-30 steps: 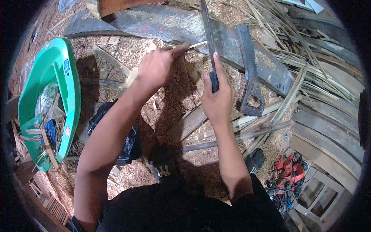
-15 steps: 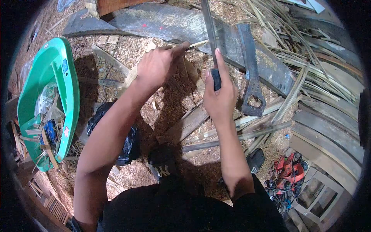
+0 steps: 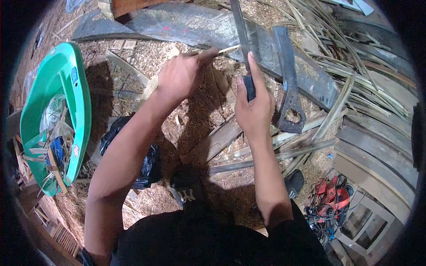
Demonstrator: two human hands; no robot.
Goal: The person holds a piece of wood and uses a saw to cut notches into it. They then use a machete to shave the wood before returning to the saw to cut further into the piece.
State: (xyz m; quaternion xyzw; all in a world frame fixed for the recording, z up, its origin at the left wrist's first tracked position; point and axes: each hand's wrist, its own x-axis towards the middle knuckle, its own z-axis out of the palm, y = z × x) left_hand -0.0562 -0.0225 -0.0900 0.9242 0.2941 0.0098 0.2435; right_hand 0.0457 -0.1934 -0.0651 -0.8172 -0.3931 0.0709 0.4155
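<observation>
My left hand (image 3: 179, 76) is closed around a thin wooden strip (image 3: 229, 49), with the index finger stretched along it. The strip's pale end points right and meets the blade of a long knife (image 3: 240, 33). My right hand (image 3: 254, 106) grips the knife's black handle, its index finger lying along the base of the blade, which points away from me. Beneath the blade lies a broad dark plank (image 3: 186, 24) sprinkled with shavings. Just right of my right hand a handsaw (image 3: 287, 66) rests across the plank, handle towards me.
At the left stands a green plastic tub (image 3: 82, 111) holding scraps and plastic bags. Long wood strips (image 3: 328, 53) are heaped at the upper right, above stacked boards (image 3: 377, 146). A red power tool (image 3: 333, 199) with tangled cords sits at the lower right. Shavings cover the ground.
My right hand and the knife have shifted very slightly away from me. My left hand and the strip have stayed almost in place.
</observation>
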